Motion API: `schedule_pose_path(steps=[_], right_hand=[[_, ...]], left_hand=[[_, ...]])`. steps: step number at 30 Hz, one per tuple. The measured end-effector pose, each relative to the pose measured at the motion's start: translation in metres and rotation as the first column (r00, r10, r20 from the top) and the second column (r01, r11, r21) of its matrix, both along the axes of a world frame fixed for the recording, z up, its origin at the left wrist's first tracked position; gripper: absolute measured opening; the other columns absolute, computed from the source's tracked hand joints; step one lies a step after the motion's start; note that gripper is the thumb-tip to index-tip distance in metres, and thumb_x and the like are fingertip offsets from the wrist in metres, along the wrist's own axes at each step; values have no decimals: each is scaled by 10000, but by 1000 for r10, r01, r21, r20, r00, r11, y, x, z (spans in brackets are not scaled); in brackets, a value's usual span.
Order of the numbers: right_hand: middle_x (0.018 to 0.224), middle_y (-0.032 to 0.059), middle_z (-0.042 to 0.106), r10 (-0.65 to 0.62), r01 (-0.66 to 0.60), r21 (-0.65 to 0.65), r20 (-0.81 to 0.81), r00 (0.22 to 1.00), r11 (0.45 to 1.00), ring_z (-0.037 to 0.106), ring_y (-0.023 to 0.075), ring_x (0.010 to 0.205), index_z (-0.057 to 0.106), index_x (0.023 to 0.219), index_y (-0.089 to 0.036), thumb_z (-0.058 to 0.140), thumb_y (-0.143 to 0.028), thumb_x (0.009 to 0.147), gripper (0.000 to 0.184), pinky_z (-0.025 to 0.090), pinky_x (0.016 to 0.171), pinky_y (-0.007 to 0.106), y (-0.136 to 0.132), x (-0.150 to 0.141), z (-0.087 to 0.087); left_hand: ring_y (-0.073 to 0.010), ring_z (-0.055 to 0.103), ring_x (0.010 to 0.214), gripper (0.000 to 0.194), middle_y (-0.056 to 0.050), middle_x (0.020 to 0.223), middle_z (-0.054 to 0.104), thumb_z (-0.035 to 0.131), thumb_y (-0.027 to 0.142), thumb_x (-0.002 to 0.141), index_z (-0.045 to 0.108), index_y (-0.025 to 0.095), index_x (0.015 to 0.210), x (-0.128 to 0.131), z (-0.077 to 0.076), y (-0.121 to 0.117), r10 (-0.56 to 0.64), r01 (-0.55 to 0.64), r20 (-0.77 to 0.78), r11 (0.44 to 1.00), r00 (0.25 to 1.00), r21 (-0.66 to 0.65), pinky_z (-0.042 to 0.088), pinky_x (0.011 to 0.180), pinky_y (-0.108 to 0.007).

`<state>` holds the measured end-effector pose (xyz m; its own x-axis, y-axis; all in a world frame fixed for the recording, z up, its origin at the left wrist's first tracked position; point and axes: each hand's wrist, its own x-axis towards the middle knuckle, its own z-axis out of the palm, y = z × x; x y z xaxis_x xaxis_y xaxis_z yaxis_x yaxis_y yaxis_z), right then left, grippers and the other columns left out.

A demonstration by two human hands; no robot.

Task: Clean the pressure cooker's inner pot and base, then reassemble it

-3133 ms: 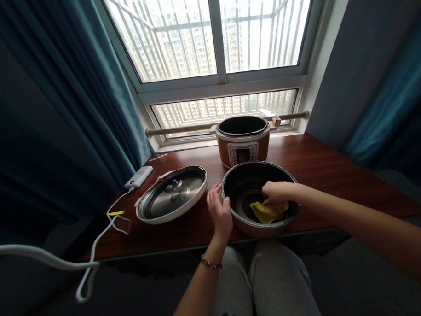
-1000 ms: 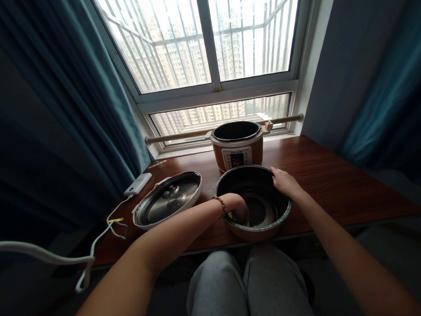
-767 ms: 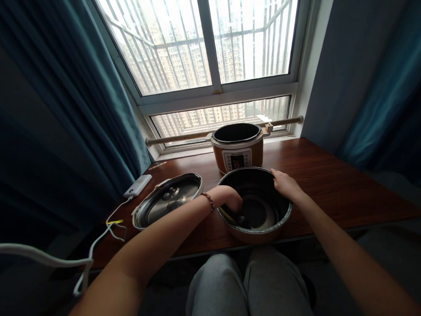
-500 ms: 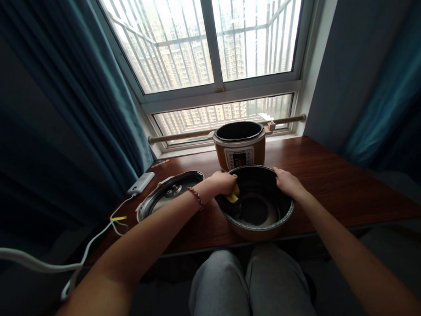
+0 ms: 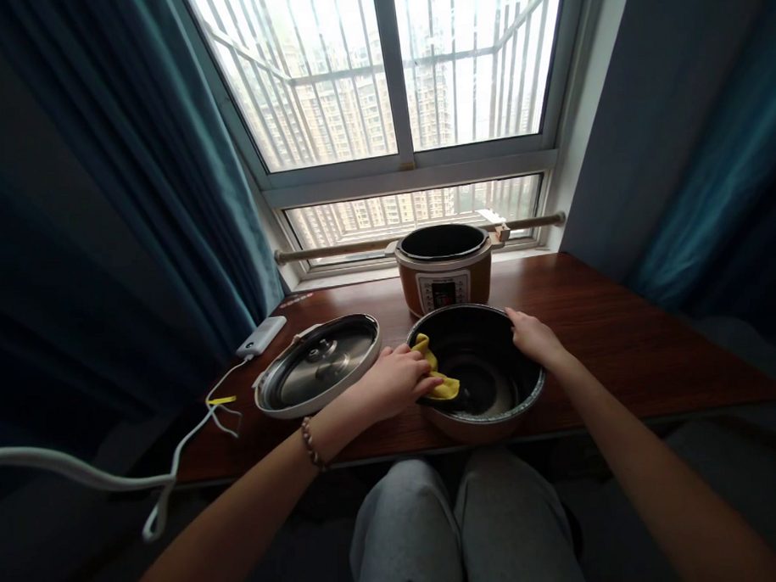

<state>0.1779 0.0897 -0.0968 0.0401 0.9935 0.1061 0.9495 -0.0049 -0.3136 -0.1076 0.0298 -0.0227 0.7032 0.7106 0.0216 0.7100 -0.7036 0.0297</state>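
Note:
A dark inner pot with a pale rim sits tilted toward me near the table's front edge. My left hand grips a yellow cloth at the pot's left rim; part of the cloth hangs inside against the wall. On the upper right rim, my right hand is closed, its thumb outside and its other fingers mostly hidden. Behind the pot stands an electric pressure cooker, brown and white, its top uncovered. Left of my left hand lies the cooker's lid, its metal inside facing up.
A white power bank with a white cable lies at the table's left edge, a yellow tie on the cable. The wooden table meets a barred window. Blue curtains hang at both sides.
My left hand has moved left and toward me along the pot's rim, bringing the cloth with it. More of the cloth and the lid shows. My right hand keeps its hold.

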Motion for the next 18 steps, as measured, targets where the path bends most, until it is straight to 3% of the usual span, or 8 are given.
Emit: schedule_pose_path(steps=[5,11,14,16,18], right_hand=[[1235,134,548,-4,4,8,5,1000,1000,547,264,1071,410,1308,-154,381,-129,836,474,437,804,329,-1,-1,0],[1209,146,567,-18,17,27,33,999,999,555,268,1063,438,1287,-148,400,-180,849,441,445,810,340,-4,-3,4],[1245,183,530,-20,9,143,71,997,990,491,280,1150,420,1297,-81,378,-207,873,444,400,910,375,-12,-9,14],[1279,182,500,64,-87,283,91,994,955,411,266,1231,427,1290,-58,345,-186,883,435,325,998,374,-21,-20,24],[1254,147,531,249,-253,318,55,967,914,431,230,1217,478,1257,-91,328,-174,885,410,322,1003,331,-33,-39,33]], left_hand=[[-217,531,858,327,-31,838,648,400,464,881,619,221,868,8,-9,-31,65,-60,196,998,979,-33,361,764,-347],[-226,509,867,270,-47,833,621,418,399,887,589,193,851,25,-48,-53,126,-187,404,975,906,116,329,845,-422],[-212,499,867,240,-51,835,598,385,323,904,566,171,864,30,-63,-55,91,-195,480,966,873,171,313,901,-432],[-202,495,849,235,-50,819,584,377,305,905,554,163,844,31,-69,-54,78,-204,522,961,850,189,316,917,-426],[-199,493,832,237,-48,800,575,374,301,904,545,161,820,31,-72,-53,72,-217,548,954,833,205,323,921,-425]])
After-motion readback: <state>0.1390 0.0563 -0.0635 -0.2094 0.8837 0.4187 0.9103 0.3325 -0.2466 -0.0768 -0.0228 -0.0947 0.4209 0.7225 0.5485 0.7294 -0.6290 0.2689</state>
